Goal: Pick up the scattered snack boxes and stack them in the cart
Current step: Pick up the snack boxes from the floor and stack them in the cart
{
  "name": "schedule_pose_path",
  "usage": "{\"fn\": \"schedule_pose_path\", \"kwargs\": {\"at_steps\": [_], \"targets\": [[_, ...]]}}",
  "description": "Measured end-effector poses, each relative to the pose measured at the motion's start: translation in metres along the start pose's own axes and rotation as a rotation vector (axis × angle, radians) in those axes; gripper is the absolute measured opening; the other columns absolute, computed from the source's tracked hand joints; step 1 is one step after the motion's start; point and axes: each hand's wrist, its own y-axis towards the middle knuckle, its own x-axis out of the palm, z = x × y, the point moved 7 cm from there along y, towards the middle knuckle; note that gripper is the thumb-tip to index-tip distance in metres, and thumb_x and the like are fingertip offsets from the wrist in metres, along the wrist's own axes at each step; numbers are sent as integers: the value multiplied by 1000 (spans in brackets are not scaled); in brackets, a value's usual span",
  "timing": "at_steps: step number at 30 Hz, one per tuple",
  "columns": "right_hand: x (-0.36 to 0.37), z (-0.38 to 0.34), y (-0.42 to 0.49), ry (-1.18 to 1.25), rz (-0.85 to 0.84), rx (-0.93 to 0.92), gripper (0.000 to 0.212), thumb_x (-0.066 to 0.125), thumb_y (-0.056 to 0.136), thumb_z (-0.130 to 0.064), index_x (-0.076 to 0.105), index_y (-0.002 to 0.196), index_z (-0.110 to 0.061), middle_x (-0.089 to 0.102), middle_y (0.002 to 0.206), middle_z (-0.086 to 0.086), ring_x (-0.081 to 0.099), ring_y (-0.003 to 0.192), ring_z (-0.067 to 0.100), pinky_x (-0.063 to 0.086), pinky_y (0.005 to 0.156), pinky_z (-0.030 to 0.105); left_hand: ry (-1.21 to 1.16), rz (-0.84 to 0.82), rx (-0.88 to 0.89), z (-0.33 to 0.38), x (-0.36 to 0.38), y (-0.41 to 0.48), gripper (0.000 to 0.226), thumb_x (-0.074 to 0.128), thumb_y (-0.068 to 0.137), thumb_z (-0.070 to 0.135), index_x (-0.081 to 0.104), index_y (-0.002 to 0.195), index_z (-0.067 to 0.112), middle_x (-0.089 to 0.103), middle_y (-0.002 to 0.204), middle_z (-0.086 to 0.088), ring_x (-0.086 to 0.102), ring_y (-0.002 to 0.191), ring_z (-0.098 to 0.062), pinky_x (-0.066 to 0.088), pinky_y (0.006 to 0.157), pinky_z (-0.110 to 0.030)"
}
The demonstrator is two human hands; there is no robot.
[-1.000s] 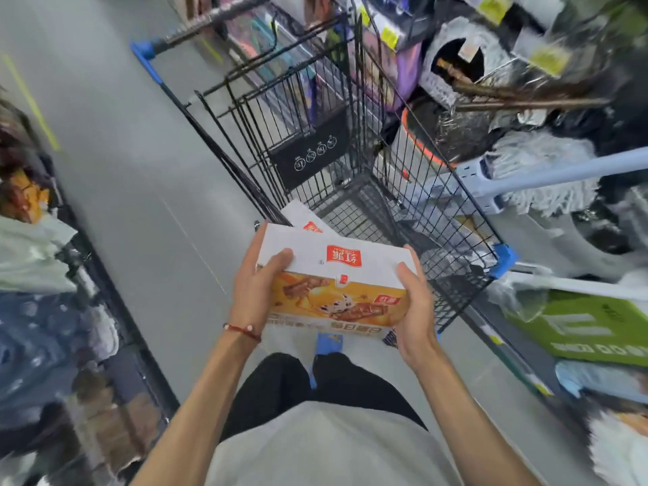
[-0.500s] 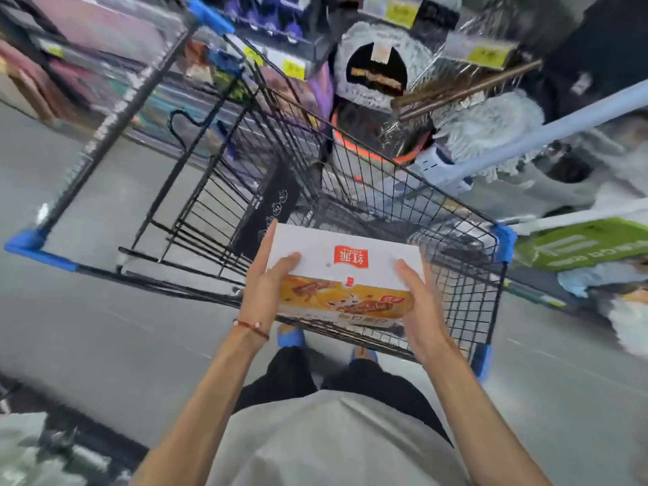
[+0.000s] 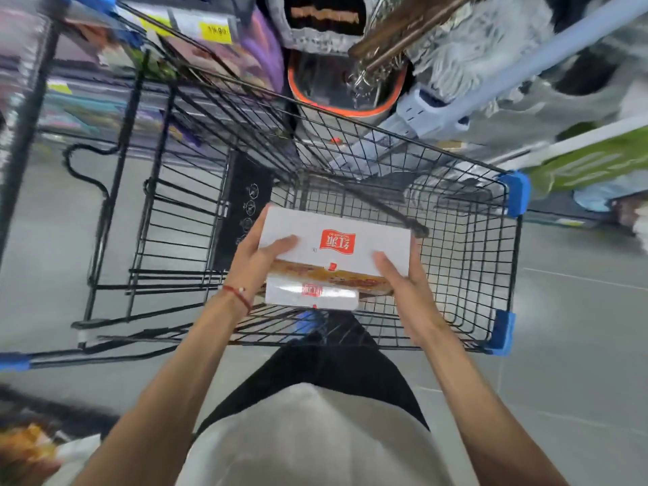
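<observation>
Grey shop floor underfoot, left hand (image 3: 257, 264) and right hand (image 3: 403, 285) gripping opposite ends of a white snack box (image 3: 336, 240), thumbs on top, held inside the black wire cart (image 3: 470, 268), second box (image 3: 312, 298) just beneath it, blurred mops (image 3: 491, 47) and shelves (image 3: 196, 29) beyond.

I hold a white snack box (image 3: 336, 240), red logo on top, level over the basket of the black wire cart (image 3: 466, 247). A second matching box (image 3: 312, 298) shows just beneath its near edge.
</observation>
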Motion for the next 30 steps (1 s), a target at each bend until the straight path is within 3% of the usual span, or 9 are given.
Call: {"fn": "schedule_pose_path", "kwargs": {"at_steps": [5, 9, 14, 17, 19, 21, 24, 27, 30], "targets": [[-10, 9, 40, 38, -30, 30, 62, 66, 100, -21, 36, 153, -33, 75, 119, -15, 72, 105, 0, 58, 79, 14, 76, 41, -38, -15, 8, 32, 62, 73, 89, 16, 51, 140, 42, 70, 121, 11, 63, 115, -11, 49, 100, -30], [-10, 24, 70, -43, -70, 88, 86, 73, 96, -27, 19, 163, -35, 67, 138, -10, 64, 125, 8, 53, 103, 31, 144, 68, -93, -37, 10, 56, 65, 70, 91, 15, 45, 147, 35, 65, 125, 9, 59, 117, -12, 46, 104, -34], [1, 50, 103, -46, -93, 133, 93, 66, 101, -19, 0, 166, -34, 53, 151, -8, 55, 121, 0, 43, 99, 13, 197, 107, -124, -61, 5, 92, 54, 66, 92, 7, 52, 140, 25, 64, 126, 5, 58, 107, -1, 48, 83, -14], [5, 67, 117, -54, -74, 146, 94, 64, 103, -19, -5, 165, -33, 51, 153, -6, 56, 122, 4, 41, 111, 26, 196, 120, -184, -82, 3, 117, 52, 69, 90, 9, 55, 137, 25, 66, 120, 5, 60, 100, -1, 49, 70, -12], [6, 83, 126, -46, -58, 165, 96, 63, 103, -19, -8, 165, -33, 49, 153, -7, 58, 112, -3, 43, 103, 19, 183, 127, -243, -100, 3, 132, 52, 71, 89, 12, 56, 137, 23, 68, 117, 4, 63, 100, -6, 49, 70, -17], [7, 100, 134, -28, -50, 195, 95, 64, 103, -22, -7, 165, -35, 52, 149, -8, 60, 111, -3, 47, 105, 21, 191, 129, -272, -118, 2, 144, 48, 72, 88, 10, 59, 132, 21, 70, 111, 6, 65, 99, -9, 49, 74, -19], [10, 124, 143, -3, -20, 252, 94, 70, 96, -46, 1, 161, -52, 62, 141, -3, 58, 133, 17, 39, 120, 54, 210, 120, -305, -146, -3, 155, 41, 74, 86, 13, 64, 125, 20, 72, 111, 3, 66, 105, -20, 53, 88, -31], [15, 144, 146, -6, -12, 315, 99, 69, 88, -60, 1, 159, -54, 64, 133, 9, 56, 134, 23, 37, 119, 59, 214, 140, -369, -172, -12, 156, 42, 79, 81, 25, 64, 121, 22, 69, 114, 1, 62, 111, -21, 46, 101, -36], [23, 149, 144, -1, -33, 342, 94, 64, 98, -51, -6, 161, -50, 57, 139, 12, 47, 141, 24, 29, 124, 60, 239, 164, -391, -187, -21, 157, 36, 81, 74, 36, 57, 90, 16, 60, 96, 4, 58, 108, -24, 40, 105, -38]]}}
